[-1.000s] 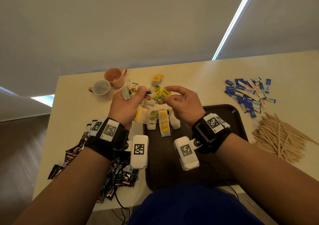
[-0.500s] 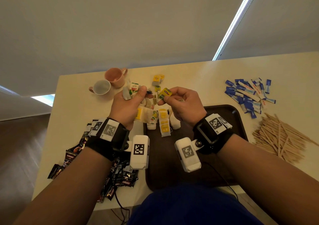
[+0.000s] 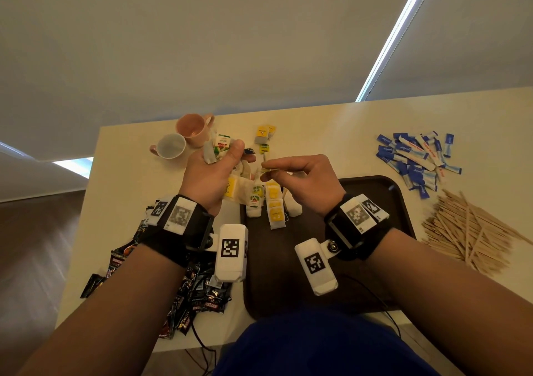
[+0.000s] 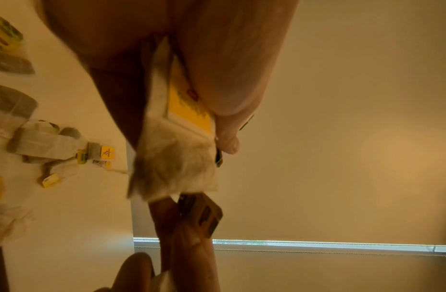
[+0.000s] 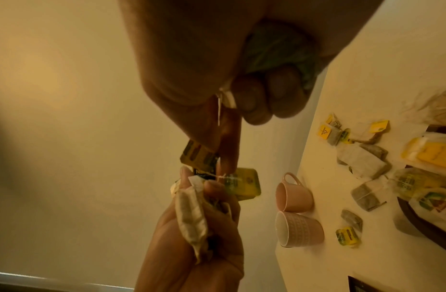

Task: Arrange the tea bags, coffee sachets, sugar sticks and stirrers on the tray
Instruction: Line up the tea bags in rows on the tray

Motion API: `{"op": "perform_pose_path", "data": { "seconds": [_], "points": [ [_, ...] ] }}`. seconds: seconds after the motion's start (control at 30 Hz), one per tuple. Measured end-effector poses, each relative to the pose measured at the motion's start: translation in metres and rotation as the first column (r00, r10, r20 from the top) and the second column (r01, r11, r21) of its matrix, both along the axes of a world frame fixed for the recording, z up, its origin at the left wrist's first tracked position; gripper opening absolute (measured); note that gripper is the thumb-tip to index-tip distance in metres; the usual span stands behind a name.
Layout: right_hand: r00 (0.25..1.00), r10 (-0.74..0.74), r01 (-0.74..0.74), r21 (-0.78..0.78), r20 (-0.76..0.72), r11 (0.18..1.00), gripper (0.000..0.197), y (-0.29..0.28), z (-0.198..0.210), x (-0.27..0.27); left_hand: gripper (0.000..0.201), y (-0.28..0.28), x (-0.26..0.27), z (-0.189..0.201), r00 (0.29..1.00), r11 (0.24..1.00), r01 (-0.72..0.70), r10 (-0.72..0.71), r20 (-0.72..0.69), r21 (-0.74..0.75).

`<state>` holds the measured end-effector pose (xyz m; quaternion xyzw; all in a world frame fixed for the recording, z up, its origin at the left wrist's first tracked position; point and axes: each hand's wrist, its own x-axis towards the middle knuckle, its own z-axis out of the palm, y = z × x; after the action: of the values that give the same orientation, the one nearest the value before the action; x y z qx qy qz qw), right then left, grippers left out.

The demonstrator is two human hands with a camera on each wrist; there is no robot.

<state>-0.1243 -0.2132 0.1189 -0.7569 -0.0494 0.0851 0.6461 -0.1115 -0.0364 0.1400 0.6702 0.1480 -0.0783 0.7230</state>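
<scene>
Above the table (image 3: 331, 133), the left hand (image 3: 213, 173) grips a bunch of tea bags (image 3: 220, 148) while the right hand (image 3: 300, 182) fingers (image 3: 277, 163) pinch a yellow tag (image 5: 244, 183) between both hands, over the tray's (image 3: 375, 191) far-left corner.

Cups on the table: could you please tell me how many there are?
2. A pink cup lies near the table's far edge, and a second cup with a white inside lies touching it, just beyond the left hand.
</scene>
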Motion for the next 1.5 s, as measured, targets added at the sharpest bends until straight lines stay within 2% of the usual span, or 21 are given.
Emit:
{"op": "perform_pose_path", "data": {
  "seconds": [0.1, 0.4, 0.53, 0.73, 0.87, 0.9, 1.0, 1.07, 1.17, 1.27, 1.3, 1.37, 1.5],
  "points": [
    [1.000, 0.011, -0.011, 0.047, 0.001, 0.999, 0.021, -0.001, 0.000, 0.000, 0.015, 0.001, 0.000, 0.003, 1.000, 1.000, 0.004, -0.004, 0.000, -0.003],
    [0.994, 0.000, 0.001, -0.008, 0.114, 1.000, 0.019, -0.003, -0.009, 0.006, 0.013, 0.000, 0.003, 0.002, 0.999, 1.000, 0.003, -0.003, 0.046, -0.003],
    [0.991, 0.014, -0.003, -0.083, 0.135, 0.997, 0.027, -0.005, -0.010, 0.008, 0.009, 0.001, 0.002, 0.002, 0.999, 1.000, 0.011, -0.011, 0.049, -0.008],
    [0.988, 0.016, -0.005, -0.066, 0.155, 0.998, 0.029, -0.005, -0.012, 0.010, 0.015, 0.000, 0.002, 0.007, 0.998, 1.000, 0.012, -0.011, 0.055, -0.020],
    [0.992, -0.048, 0.057, -0.072, 0.114, 0.996, 0.040, -0.007, -0.013, 0.013, 0.010, -0.001, 0.002, 0.013, 0.998, 1.000, 0.023, -0.023, 0.054, 0.002],
    [0.993, -0.072, 0.078, -0.058, 0.094, 0.995, 0.039, -0.007, -0.014, 0.014, 0.012, -0.001, 0.001, 0.016, 0.997, 1.000, 0.031, -0.031, 0.068, 0.007],
    [0.993, -0.101, 0.103, -0.029, 0.055, 0.994, 0.025, -0.004, -0.016, 0.018, 0.042, -0.005, -0.001, 0.028, 0.990, 0.997, 0.078, -0.077, 0.115, 0.000],
    [0.995, -0.071, 0.077, -0.075, 0.073, 0.994, 0.017, -0.001, -0.020, 0.021, 0.049, -0.007, -0.002, 0.036, 0.986, 0.994, 0.110, -0.107, 0.130, -0.019],
    [0.995, 0.080, -0.071, -0.140, 0.059, 0.988, 0.029, 0.005, -0.019, 0.021, 0.037, -0.006, -0.002, 0.039, 0.984, 0.990, 0.137, -0.132, 0.122, -0.039],
    [0.974, 0.205, -0.190, -0.145, 0.099, 0.971, 0.043, 0.012, -0.012, 0.018, 0.006, -0.004, -0.002, 0.044, 0.988, 0.987, 0.140, -0.134, 0.079, -0.081],
    [0.969, 0.213, -0.195, -0.145, 0.125, 0.970, 0.045, 0.013, -0.012, 0.019, 0.009, -0.003, -0.002, 0.045, 0.986, 0.985, 0.150, -0.143, 0.080, -0.083],
    [0.970, 0.196, -0.175, -0.147, 0.144, 0.974, 0.042, 0.015, -0.014, 0.019, 0.016, -0.001, -0.002, 0.046, 0.983, 0.983, 0.171, -0.165, 0.083, -0.074],
    [0.983, 0.128, -0.109, -0.143, 0.129, 0.984, 0.014, 0.014, -0.013, 0.018, 0.020, 0.002, -0.001, 0.048, 0.982, 0.972, 0.183, -0.173, 0.077, -0.148]
  ]
}}
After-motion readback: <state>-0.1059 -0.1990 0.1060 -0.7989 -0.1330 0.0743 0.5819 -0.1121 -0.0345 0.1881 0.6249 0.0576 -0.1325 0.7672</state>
